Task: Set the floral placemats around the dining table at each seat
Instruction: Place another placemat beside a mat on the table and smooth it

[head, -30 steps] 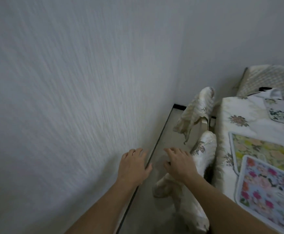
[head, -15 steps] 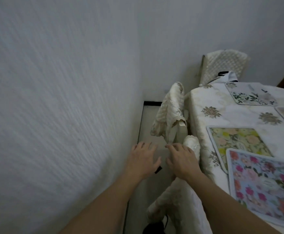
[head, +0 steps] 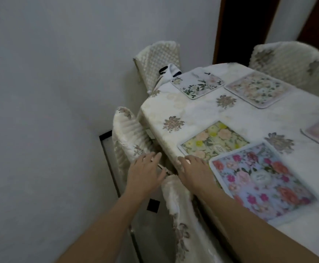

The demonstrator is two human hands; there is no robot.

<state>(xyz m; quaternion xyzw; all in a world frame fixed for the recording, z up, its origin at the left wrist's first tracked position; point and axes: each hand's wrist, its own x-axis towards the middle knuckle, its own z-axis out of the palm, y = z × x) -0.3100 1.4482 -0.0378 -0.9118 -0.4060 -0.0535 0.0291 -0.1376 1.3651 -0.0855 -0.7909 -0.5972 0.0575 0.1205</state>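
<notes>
The placemats look thin, light and a little flexible, with a smooth face that may be slippery. I judge that one is best taken at a free corner, thumb below and fingers above, and carried flat.

Two lie in the centre right of the frame, at the near edge of the desk (head: 192, 111). These are the yellow placemat (head: 213, 141) and the pink-flowered placemat (head: 259, 179), which seems to overlap its lower side. A white placemat (head: 196, 84) and a pale placemat (head: 257, 88) lie at the far end, in the upper right.

The right hand (head: 194, 171) is over the desk edge, just beside the yellow placemat's near left corner. Its fingers (head: 185, 160) are straight, a little spread, and pinch nothing; I cannot tell if they touch the mat. The left hand (head: 145, 175) is over the chair cover (head: 130, 133), its fingers also straight, apart from every mat.
</notes>
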